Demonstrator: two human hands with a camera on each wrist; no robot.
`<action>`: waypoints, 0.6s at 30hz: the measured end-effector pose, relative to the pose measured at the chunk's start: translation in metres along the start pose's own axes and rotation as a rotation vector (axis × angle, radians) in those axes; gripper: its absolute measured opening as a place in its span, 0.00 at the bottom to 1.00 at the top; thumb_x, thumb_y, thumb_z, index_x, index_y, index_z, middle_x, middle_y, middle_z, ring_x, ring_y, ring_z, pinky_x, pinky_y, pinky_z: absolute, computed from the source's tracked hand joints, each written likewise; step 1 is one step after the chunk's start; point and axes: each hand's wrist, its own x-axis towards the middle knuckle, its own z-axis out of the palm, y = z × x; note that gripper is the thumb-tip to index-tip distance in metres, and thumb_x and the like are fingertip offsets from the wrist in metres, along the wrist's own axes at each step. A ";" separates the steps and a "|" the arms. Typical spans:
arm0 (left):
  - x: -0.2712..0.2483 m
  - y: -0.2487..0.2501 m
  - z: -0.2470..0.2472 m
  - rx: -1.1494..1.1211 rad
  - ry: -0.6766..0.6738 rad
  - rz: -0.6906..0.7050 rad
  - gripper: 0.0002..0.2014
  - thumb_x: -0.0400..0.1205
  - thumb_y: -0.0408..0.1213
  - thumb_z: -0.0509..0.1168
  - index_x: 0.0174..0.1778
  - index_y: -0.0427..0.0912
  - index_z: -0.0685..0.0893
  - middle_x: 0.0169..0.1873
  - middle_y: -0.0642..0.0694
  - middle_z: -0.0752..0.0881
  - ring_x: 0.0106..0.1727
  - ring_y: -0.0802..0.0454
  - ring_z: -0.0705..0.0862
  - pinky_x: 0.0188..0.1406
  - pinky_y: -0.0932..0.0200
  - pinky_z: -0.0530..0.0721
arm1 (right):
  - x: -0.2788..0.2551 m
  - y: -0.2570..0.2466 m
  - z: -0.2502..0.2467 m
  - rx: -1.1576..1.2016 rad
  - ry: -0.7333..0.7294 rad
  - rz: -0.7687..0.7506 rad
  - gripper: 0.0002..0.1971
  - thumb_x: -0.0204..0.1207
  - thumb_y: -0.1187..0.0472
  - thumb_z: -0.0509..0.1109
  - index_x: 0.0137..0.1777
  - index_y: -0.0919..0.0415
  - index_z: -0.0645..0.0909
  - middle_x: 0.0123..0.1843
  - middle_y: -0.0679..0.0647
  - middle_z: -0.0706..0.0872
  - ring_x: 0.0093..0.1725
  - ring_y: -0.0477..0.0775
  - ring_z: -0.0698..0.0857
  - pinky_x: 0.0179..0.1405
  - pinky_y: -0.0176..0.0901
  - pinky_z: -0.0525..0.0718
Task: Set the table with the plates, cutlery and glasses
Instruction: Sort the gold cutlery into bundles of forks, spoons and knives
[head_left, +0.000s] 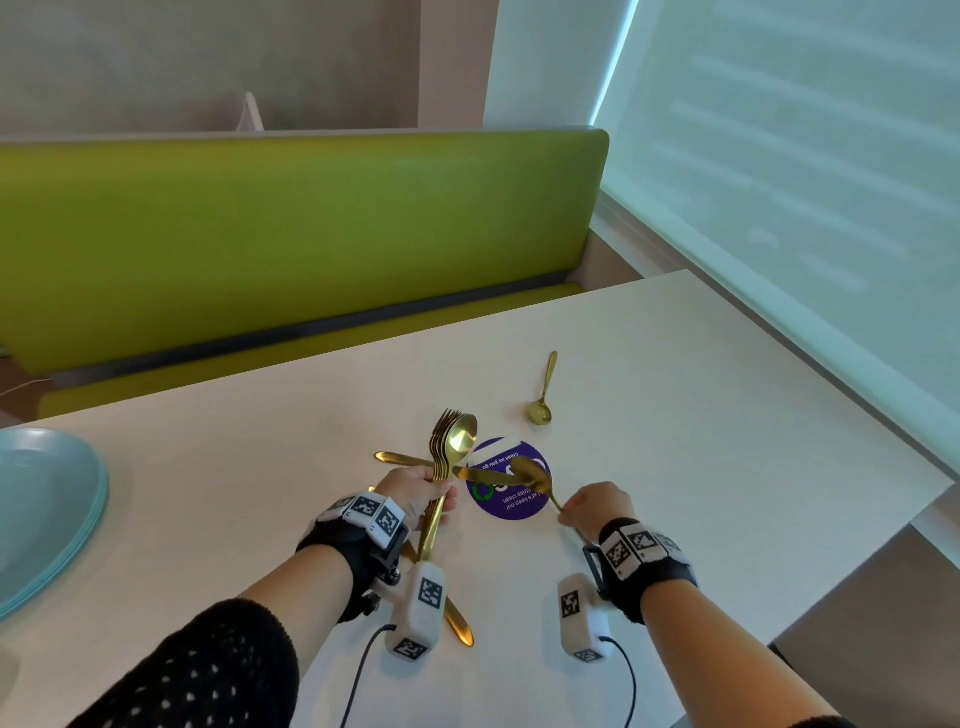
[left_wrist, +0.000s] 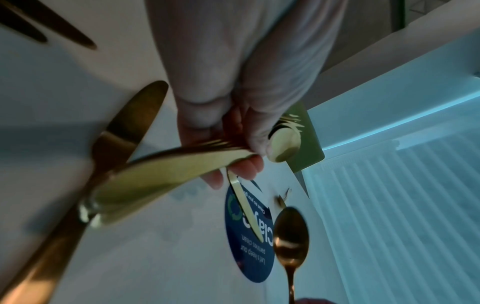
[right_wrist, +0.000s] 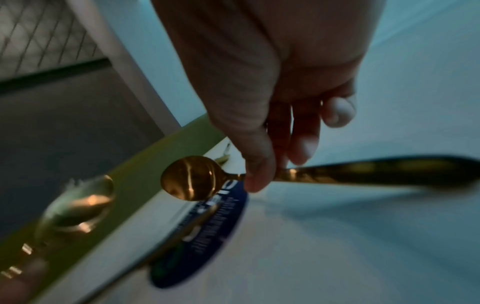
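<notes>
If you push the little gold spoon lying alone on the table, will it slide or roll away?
The little gold spoon would probably slide, not roll: it looks like shiny, smooth metal, and the white table looks smooth too. Its rounded bowl rests on the table, so a push there may spin it. It looks stiff, unlikely to bend.

Cutlery (head_left: 451, 457) gold; plates (head_left: 47, 509) pale teal; bench (head_left: 675, 415) white w/ purple round sticker (head_left: 511, 499), green ring; seat (head_left: 285, 234) lime green.
</notes>
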 end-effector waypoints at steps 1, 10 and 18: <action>0.000 0.002 0.001 -0.009 0.007 -0.003 0.06 0.82 0.27 0.63 0.39 0.37 0.80 0.36 0.42 0.84 0.37 0.50 0.83 0.38 0.53 0.85 | -0.002 -0.006 -0.002 0.123 -0.042 -0.038 0.06 0.75 0.56 0.71 0.46 0.57 0.86 0.54 0.53 0.89 0.50 0.50 0.86 0.55 0.38 0.84; 0.003 0.011 0.002 -0.066 0.017 -0.009 0.08 0.84 0.30 0.60 0.38 0.38 0.78 0.36 0.44 0.83 0.37 0.51 0.83 0.42 0.53 0.83 | -0.013 -0.069 0.010 0.923 -0.426 -0.131 0.02 0.77 0.62 0.71 0.43 0.59 0.83 0.30 0.49 0.83 0.27 0.44 0.76 0.24 0.33 0.72; -0.002 0.016 -0.003 -0.075 -0.037 0.023 0.03 0.83 0.33 0.62 0.46 0.39 0.81 0.36 0.43 0.85 0.36 0.51 0.85 0.34 0.57 0.84 | -0.011 -0.093 0.021 0.893 -0.466 -0.167 0.04 0.77 0.58 0.71 0.47 0.57 0.85 0.37 0.50 0.87 0.29 0.44 0.79 0.26 0.34 0.72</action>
